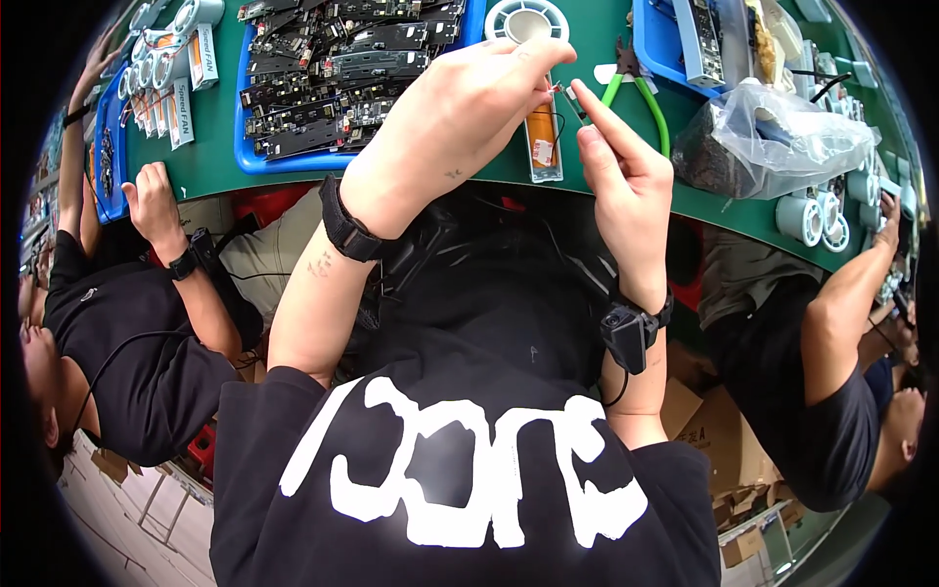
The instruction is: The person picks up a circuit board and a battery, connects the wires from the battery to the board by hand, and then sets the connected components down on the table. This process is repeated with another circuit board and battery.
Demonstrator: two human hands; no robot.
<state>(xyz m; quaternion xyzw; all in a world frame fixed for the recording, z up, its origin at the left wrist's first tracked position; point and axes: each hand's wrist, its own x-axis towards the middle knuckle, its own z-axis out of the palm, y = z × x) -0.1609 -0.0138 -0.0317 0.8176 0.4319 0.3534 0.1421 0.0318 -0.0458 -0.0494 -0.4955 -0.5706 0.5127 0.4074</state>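
Note:
A handheld fan lies on the green table in front of me, with a round pale-blue head and an open handle casing. Inside the handle sits an orange battery with a white label. Above it, my left hand is closed in a pinch at the thin red wires; its fingertips are partly hidden. Between the thumb and forefinger of my right hand is a small white wire connector, close to the left fingertips. A dark wire runs down beside the battery.
A blue tray of dark circuit boards stands left of the fan. Green-handled cutters lie to the right, near a clear plastic bag and a blue bin. More fan housings line both sides. Co-workers sit at either side.

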